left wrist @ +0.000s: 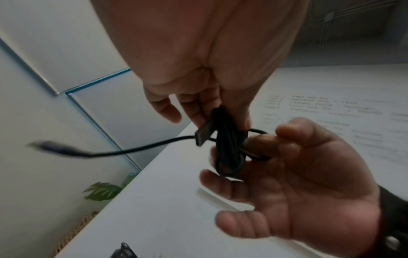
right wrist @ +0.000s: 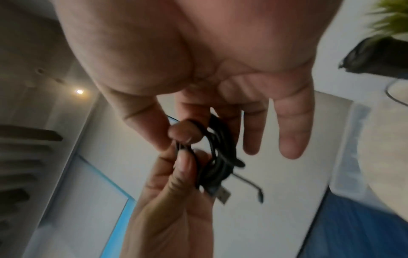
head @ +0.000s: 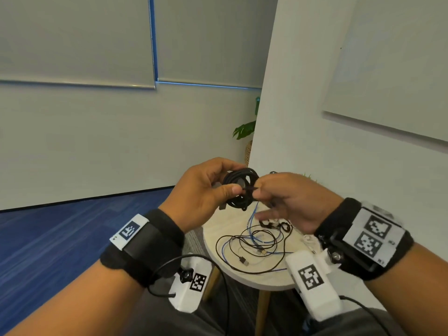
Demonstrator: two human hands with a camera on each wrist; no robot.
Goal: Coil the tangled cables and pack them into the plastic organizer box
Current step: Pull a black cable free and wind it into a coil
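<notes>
I hold a black cable coil (head: 238,187) in the air above the round table (head: 254,282). My left hand (head: 226,183) grips the coil, thumb pressed across its loops. My right hand (head: 260,192) pinches a strand at the coil's right side between thumb and forefinger, its other fingers loose. In the left wrist view the coil (left wrist: 227,148) hangs below my left hand (left wrist: 220,118), with a USB plug (left wrist: 202,136) sticking out and a free end (left wrist: 50,148) trailing left. The right wrist view shows the coil (right wrist: 216,157) and plug (right wrist: 222,195). Tangled black and blue cables (head: 252,243) lie on the table. I cannot make out the organizer box.
Two small black bundles (head: 266,224) and a white cable (head: 309,240) lie at the back of the table. A white wall (head: 303,117) stands close behind it, with a plant (head: 244,129) at its corner. Blue carpet (head: 60,238) spreads to the left.
</notes>
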